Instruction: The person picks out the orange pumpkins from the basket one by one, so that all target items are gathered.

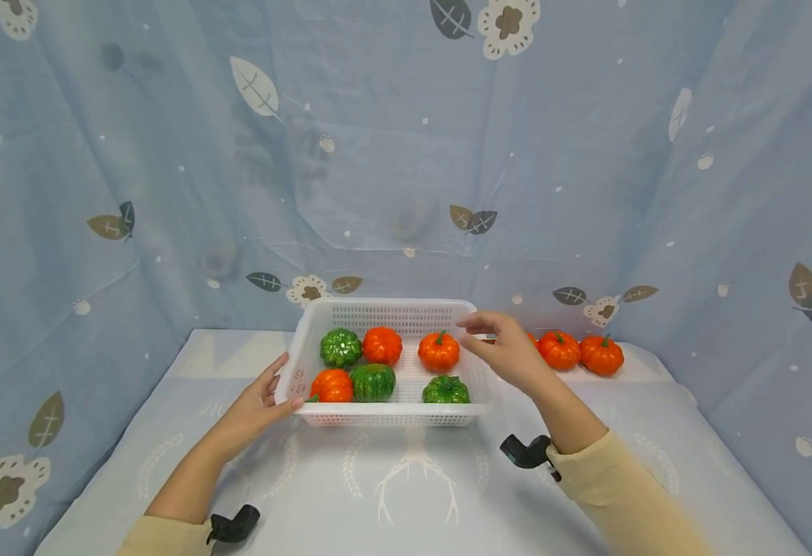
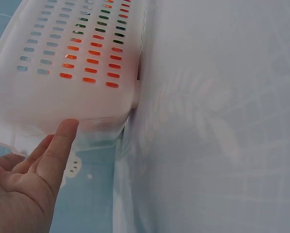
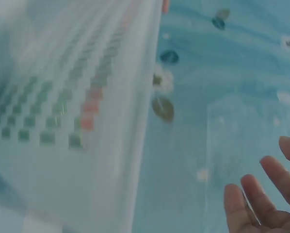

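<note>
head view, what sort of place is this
Probably a small curtained-off filming setup: patterned blue fabric hangs behind and on both sides of a pale cloth-covered table, and the person wears black wrist devices.

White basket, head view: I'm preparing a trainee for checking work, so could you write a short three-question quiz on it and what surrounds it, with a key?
1. How many green pumpkins are in the basket?
2. True or false: the pumpkins visible outside the basket are all green.
3. What is the left grip doing? A) Holding a green pumpkin B) Touching the basket C) Lying flat on the table

Key:
1. Three.
2. False; they are orange pumpkins.
3. B.
</note>
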{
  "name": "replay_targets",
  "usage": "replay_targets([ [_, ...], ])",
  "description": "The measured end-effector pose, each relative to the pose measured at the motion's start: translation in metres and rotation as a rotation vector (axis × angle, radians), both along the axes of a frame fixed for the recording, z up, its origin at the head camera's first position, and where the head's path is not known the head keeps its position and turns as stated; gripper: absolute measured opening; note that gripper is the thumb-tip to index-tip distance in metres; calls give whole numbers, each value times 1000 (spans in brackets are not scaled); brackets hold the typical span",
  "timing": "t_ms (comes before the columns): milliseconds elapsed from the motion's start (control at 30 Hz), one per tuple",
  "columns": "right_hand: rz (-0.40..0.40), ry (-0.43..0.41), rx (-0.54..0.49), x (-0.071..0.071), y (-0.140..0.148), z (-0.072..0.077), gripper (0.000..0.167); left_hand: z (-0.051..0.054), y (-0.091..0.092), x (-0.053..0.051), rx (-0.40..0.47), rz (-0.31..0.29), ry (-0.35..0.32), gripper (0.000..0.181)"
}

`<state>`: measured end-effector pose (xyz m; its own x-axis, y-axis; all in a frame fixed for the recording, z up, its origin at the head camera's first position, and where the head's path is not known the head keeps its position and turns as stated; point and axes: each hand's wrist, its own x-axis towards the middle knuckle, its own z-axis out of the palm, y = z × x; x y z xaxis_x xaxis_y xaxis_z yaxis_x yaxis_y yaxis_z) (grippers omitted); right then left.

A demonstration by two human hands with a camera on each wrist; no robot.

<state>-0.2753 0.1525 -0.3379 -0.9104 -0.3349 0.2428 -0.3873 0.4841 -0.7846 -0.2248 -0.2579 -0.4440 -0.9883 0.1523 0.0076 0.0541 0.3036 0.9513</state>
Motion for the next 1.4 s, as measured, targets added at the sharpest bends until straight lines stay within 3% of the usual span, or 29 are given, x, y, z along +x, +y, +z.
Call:
replay_targets([
  [167, 74, 18, -43, -2, -43, -11, 28, 0, 0, 0, 13, -8, 0, 98],
  [300, 86, 31, -45, -5, -70, -21, 28, 0, 0, 0, 13, -7, -5, 97],
  [467, 132, -4, -47, -4, -100, -31, 29, 0, -1, 0, -8, -5, -4, 97],
  [667, 194, -37, 30, -7, -129, -43, 34, -1, -2, 1, -2, -10, -3, 98],
  [1067, 245, -58, 213, -16, -170, -56, 38, -3, -2, -2, -10, -1, -14, 97],
  [1400, 234, -51, 377, -23, -193, -67, 43, -4, -4, -1, 4, -18, -11, 97],
])
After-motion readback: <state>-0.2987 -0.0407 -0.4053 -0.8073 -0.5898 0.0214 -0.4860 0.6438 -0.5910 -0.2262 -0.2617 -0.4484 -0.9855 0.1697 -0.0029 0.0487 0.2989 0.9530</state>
